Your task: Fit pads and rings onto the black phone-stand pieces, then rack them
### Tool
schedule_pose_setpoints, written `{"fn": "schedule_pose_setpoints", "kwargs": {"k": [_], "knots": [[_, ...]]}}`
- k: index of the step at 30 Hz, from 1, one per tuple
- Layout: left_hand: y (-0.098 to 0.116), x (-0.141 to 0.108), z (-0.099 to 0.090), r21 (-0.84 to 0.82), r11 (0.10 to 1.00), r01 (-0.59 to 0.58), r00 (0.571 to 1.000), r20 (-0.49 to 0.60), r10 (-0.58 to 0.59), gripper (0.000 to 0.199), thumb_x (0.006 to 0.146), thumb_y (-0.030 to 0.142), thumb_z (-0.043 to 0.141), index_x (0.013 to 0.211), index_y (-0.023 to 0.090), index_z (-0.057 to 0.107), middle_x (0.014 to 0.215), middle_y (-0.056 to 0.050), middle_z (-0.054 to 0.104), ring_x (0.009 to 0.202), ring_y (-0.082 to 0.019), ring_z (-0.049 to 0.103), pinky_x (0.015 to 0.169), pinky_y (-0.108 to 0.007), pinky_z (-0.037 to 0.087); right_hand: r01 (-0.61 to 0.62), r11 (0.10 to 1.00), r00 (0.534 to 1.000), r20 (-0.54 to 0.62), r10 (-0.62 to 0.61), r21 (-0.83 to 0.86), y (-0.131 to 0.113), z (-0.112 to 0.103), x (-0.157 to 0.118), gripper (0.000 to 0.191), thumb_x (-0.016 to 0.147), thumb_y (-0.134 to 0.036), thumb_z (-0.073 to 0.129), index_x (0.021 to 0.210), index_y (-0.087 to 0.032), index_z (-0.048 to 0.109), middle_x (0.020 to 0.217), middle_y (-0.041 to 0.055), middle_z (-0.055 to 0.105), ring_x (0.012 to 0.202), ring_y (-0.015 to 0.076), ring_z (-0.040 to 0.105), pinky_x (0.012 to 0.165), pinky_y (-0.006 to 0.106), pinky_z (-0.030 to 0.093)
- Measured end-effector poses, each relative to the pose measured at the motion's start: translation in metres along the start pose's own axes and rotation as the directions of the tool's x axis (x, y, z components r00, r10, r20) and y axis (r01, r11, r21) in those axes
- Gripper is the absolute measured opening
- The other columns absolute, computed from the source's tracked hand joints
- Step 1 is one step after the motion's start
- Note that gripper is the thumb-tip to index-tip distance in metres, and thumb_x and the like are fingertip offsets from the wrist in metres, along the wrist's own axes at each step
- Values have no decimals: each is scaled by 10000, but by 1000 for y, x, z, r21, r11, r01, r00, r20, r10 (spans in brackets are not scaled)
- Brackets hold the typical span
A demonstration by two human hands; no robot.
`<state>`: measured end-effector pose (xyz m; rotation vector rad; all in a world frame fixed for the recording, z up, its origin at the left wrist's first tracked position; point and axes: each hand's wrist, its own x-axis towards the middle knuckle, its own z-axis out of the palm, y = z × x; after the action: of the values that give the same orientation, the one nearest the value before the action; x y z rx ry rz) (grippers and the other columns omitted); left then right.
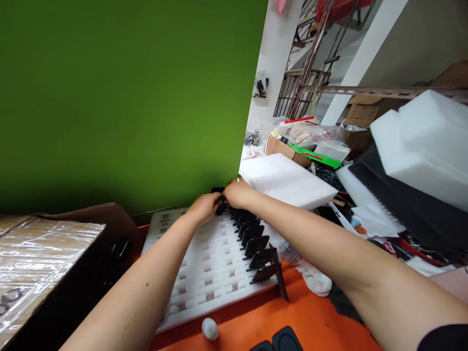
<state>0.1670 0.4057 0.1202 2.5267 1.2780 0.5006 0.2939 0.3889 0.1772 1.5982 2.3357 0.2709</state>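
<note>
In the head view, our left hand point(203, 208) and right hand point(238, 194) meet, fingertips pinched on a black piece point(221, 209) at the far end of a slotted white foam tray point(222, 297) on the orange worktop point(321, 324). We appear to be adjusting it beside a row of black parts point(255, 246); the next move likely calls for steady fingers. Our arms reach forward, converging, backs of the hands up.

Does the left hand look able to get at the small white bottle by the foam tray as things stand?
Probably yes: nothing covers the white bottle on the orange surface, though the left hand is busy with a black part.
</note>
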Motion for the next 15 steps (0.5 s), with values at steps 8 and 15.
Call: {"fn": "schedule_pose_setpoints", "kwargs": {"k": [8, 15], "knots": [[-21, -68, -37, 141, 966, 215, 976, -56, -209, 456, 889, 186, 368, 1344, 171, 387, 1369, -94, 486, 1230, -190, 465, 1012, -300, 359, 27, 995, 984, -177, -11, 91, -24, -14, -34, 277, 872, -268, 508, 1071, -128, 641, 1104, 169, 629, 1035, 300, 558, 827, 383, 423], [-49, -174, -35, 287, 894, 344, 870, 261, -419, 718, 673, 416, 631, 1329, 195, 443, 1380, -126, 472, 1217, -309, 483, 988, -357, 393, 435, 810, 839, 150, -523, 394, -110, -48, -93, 341, 862, -406, 549, 1109, -186, 631, 1014, 99, 681, 888, 234, 619, 653, 285, 412]]}}
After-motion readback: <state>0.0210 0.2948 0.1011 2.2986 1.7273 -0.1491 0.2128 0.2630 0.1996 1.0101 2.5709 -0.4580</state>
